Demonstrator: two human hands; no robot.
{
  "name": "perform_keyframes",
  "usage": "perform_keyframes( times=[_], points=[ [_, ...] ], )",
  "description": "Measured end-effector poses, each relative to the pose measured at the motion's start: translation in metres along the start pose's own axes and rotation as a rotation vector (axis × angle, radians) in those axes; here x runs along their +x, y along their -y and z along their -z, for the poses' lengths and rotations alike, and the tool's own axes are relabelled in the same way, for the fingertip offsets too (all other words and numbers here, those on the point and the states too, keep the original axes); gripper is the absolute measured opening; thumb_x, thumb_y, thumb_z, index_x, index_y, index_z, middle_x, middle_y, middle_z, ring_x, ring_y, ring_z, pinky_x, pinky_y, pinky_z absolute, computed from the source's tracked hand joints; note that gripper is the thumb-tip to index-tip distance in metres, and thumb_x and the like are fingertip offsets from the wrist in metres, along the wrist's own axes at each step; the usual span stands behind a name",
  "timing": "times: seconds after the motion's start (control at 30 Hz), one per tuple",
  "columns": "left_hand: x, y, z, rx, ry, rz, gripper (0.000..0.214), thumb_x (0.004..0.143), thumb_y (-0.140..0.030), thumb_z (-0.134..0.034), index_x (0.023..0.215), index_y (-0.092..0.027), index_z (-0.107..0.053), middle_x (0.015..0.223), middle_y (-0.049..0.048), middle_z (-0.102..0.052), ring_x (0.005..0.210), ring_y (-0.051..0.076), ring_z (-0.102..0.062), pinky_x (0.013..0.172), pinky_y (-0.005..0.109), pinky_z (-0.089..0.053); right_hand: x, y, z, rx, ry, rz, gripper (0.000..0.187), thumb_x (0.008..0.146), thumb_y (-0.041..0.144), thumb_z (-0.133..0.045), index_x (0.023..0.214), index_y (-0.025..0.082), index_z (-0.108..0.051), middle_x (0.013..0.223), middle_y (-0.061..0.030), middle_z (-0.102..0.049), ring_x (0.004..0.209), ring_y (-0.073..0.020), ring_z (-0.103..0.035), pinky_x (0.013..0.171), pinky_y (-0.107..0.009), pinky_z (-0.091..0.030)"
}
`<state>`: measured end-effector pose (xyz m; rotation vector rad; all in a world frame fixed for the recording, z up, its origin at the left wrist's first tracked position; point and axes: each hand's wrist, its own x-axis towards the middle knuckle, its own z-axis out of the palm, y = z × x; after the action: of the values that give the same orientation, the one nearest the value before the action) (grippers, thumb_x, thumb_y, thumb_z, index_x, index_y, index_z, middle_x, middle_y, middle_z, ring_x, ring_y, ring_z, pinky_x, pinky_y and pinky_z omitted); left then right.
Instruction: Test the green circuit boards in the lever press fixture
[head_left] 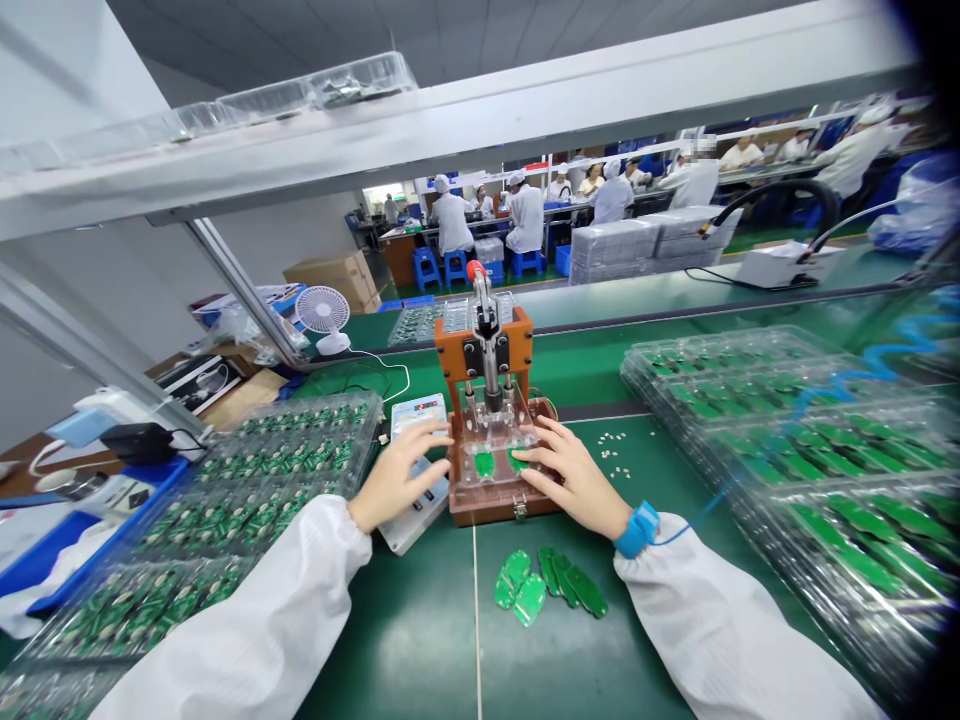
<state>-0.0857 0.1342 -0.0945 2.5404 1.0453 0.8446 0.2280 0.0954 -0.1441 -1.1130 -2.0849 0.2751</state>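
Observation:
In front of me stands a brown and orange test fixture (491,500) with a red-knobbed toggle clamp (487,340). Two green circuit boards lie on its bed; the left board (484,464) is in plain sight, the other partly under my right fingers. My right hand (574,470), fingers spread, reaches over the fixture's right side. At the fixture's left edge is my left hand (405,470), fingers apart and holding nothing, above a white control box (409,525). Several loose green boards (529,600) lie on the mat nearer to me.
Clear trays of boards flank me: a left tray (300,470) and stacked right trays (795,440). A blue coiled cord runs from my wrist strap (637,530). Small white pieces (615,455) are scattered right of the fixture. A fan (324,315) stands behind left; a shelf (450,120) crosses overhead.

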Motion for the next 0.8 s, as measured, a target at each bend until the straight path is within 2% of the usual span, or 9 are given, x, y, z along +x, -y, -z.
perform_keyframes(
  times=[0.1, 0.23, 0.33, 0.47, 0.57, 0.67, 0.73, 0.8],
  points=[
    [-0.005, 0.03, 0.011, 0.027, -0.256, 0.14, 0.026, 0.099, -0.04, -0.053, 0.105, -0.022, -0.072, 0.13, 0.0105, -0.066, 0.124, 0.028, -0.06, 0.109, 0.048, -0.044, 0.0, -0.001, -0.001, 0.007, -0.002, -0.012, 0.029, 0.102, 0.043, -0.055, 0.117, 0.027, -0.073, 0.147, -0.0085, -0.057, 0.148, -0.0348, -0.036, 0.119, -0.064, -0.035],
    [-0.012, 0.063, 0.015, -0.059, -0.555, 0.334, 0.03, 0.094, -0.044, -0.056, 0.094, -0.019, -0.072, 0.121, 0.0113, -0.069, 0.118, 0.029, -0.063, 0.103, 0.044, -0.049, -0.002, 0.001, 0.0, 0.014, 0.004, -0.024, 0.029, 0.101, 0.044, -0.055, 0.118, 0.028, -0.073, 0.149, -0.0083, -0.055, 0.149, -0.0352, -0.035, 0.118, -0.064, -0.034],
    [-0.015, 0.075, 0.012, -0.137, -0.63, 0.407, 0.031, 0.09, -0.046, -0.058, 0.092, -0.019, -0.072, 0.118, 0.0116, -0.069, 0.118, 0.029, -0.063, 0.099, 0.042, -0.051, -0.001, 0.003, 0.002, 0.1, -0.059, -0.043, 0.028, 0.1, 0.046, -0.056, 0.114, 0.031, -0.075, 0.147, -0.0062, -0.058, 0.147, -0.0351, -0.039, 0.119, -0.063, -0.034],
    [-0.014, 0.076, 0.009, -0.191, -0.62, 0.426, 0.031, 0.087, -0.048, -0.06, 0.091, -0.019, -0.072, 0.119, 0.0124, -0.069, 0.118, 0.029, -0.062, 0.089, 0.039, -0.055, 0.016, 0.01, 0.016, 0.207, -0.32, -0.108, 0.031, 0.103, 0.045, -0.047, 0.111, 0.027, -0.071, 0.128, -0.0092, -0.069, 0.127, -0.0297, -0.059, 0.11, -0.052, -0.048],
    [-0.013, 0.074, 0.009, -0.252, -0.629, 0.437, 0.032, 0.085, -0.049, -0.061, 0.089, -0.019, -0.07, 0.114, 0.0121, -0.069, 0.115, 0.029, -0.063, 0.087, 0.037, -0.056, 0.052, 0.021, 0.041, 0.199, -0.523, -0.136, 0.031, 0.104, 0.043, -0.044, 0.117, 0.024, -0.064, 0.121, -0.0117, -0.069, 0.117, -0.0274, -0.064, 0.103, -0.047, -0.053],
    [-0.013, 0.073, 0.008, -0.314, -0.629, 0.458, 0.032, 0.083, -0.049, -0.063, 0.091, -0.019, -0.066, 0.105, 0.0097, -0.071, 0.101, 0.026, -0.067, 0.084, 0.036, -0.056, 0.107, 0.038, 0.074, 0.175, -0.629, -0.052, 0.031, 0.102, 0.043, -0.049, 0.123, 0.024, -0.061, 0.131, -0.01, -0.064, 0.125, -0.0265, -0.059, 0.108, -0.046, -0.048],
    [-0.014, 0.072, 0.008, -0.331, -0.625, 0.466, 0.031, 0.082, -0.049, -0.065, 0.088, -0.019, -0.063, 0.096, 0.0074, -0.071, 0.089, 0.023, -0.068, 0.079, 0.034, -0.056, 0.149, 0.049, 0.093, 0.138, -0.635, 0.049, 0.033, 0.102, 0.043, -0.049, 0.126, 0.023, -0.06, 0.132, -0.0089, -0.065, 0.126, -0.0265, -0.058, 0.111, -0.048, -0.044],
    [-0.014, 0.071, 0.008, -0.338, -0.625, 0.476, 0.03, 0.08, -0.048, -0.068, 0.082, -0.019, -0.06, 0.089, 0.0056, -0.07, 0.081, 0.021, -0.066, 0.074, 0.032, -0.055, 0.19, 0.057, 0.106, 0.149, -0.515, 0.024, 0.037, 0.103, 0.047, -0.05, 0.125, 0.02, -0.061, 0.12, -0.0084, -0.07, 0.118, -0.0272, -0.062, 0.111, -0.052, -0.044]
  ],
)
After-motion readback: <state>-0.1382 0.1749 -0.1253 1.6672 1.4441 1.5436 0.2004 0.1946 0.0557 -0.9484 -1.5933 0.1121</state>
